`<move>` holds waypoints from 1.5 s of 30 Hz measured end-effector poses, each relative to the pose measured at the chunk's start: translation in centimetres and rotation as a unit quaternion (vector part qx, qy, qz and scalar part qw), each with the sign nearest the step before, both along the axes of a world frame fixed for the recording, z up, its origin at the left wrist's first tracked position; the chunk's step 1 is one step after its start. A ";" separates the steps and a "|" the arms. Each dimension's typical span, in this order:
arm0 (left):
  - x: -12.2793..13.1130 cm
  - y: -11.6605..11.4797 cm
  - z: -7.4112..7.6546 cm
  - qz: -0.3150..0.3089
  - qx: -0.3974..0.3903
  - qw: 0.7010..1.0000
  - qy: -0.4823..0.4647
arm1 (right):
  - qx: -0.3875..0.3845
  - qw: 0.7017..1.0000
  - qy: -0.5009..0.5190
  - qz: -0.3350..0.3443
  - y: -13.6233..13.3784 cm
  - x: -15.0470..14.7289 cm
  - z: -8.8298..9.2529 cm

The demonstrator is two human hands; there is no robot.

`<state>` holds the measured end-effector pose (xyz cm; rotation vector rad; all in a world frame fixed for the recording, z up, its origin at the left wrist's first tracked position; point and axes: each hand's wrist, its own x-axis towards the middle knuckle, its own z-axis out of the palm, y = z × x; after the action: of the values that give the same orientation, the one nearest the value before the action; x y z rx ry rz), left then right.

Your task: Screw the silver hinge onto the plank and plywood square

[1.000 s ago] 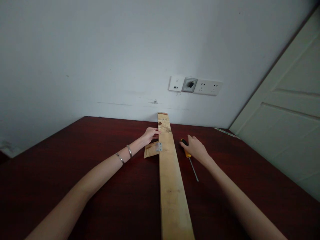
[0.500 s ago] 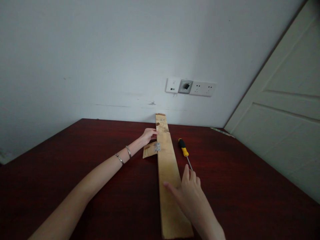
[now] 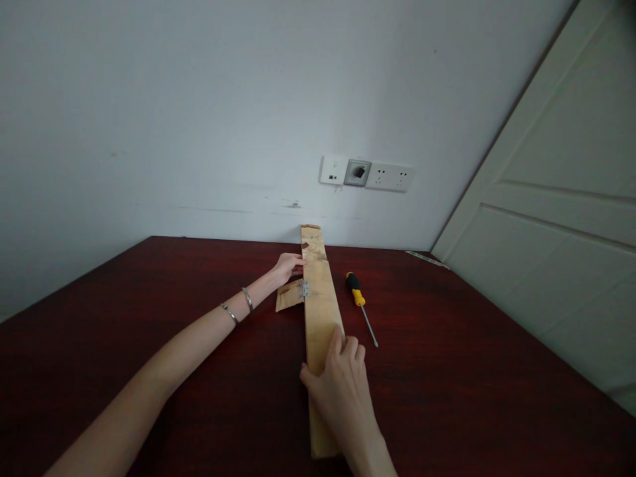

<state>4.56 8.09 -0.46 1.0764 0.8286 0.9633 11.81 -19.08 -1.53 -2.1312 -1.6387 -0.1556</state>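
Note:
A long pale wooden plank [image 3: 318, 305] lies lengthwise on the dark red table [image 3: 149, 318], its far end against the wall. A small wood piece [image 3: 287, 297] is joined to its left edge by a silver hinge [image 3: 303, 288]. My left hand [image 3: 288, 266] rests on the plank's left edge just beyond the hinge, fingers bent against the wood. My right hand [image 3: 338, 381] is wrapped over the plank's near part, thumb on the left edge and fingers across the top. A screwdriver [image 3: 360, 305] with a yellow and black handle lies loose to the right of the plank.
A white wall with a row of sockets [image 3: 365, 174] rises behind the table. A white panelled door [image 3: 556, 218] stands at the right. A thin strip [image 3: 426, 259] lies at the table's far right corner.
My right hand left the screwdriver, drew back toward me and closed over the plank's near part. The plank has slid away from me. My left hand stayed by the hinge.

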 end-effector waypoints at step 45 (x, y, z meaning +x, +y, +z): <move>-10.6 -5.4 5.5 -0.196 0.486 0.733 0.434 | 0.050 0.996 0.073 0.012 0.0 0.9 0.8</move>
<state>-6.01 2.73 5.00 2.6359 0.7314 0.4318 12.72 -19.11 -0.74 -1.9978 -1.5401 -0.0691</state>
